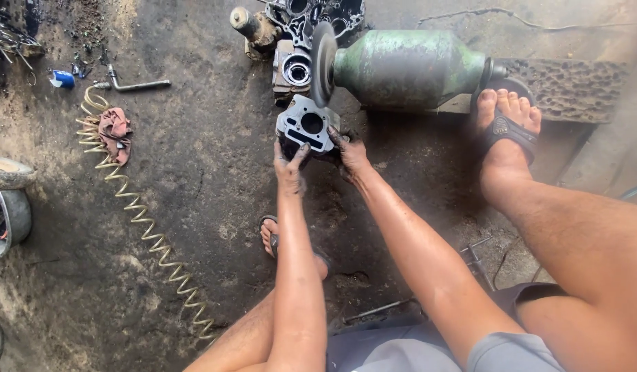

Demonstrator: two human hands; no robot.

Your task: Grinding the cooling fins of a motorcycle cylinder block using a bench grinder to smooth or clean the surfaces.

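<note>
Gripping the cylinder (306, 127) from both near corners, my left hand (289, 167) and right hand (349, 153) hold it just below the wheel (323, 63), fingers clamped on it.

A dark, oil-stained concrete floor (194, 179) is seen, dusted with grit. A green bench grinder (404, 67) is set on it at the top, with grey engine castings (311, 21) just beside it. A coiled yellow air hose (136, 213) is laid across the left part, a red rag (115, 133) resting over it. An L-shaped wrench (136, 84) and a small blue object (62, 79) are found near the upper left.
</note>
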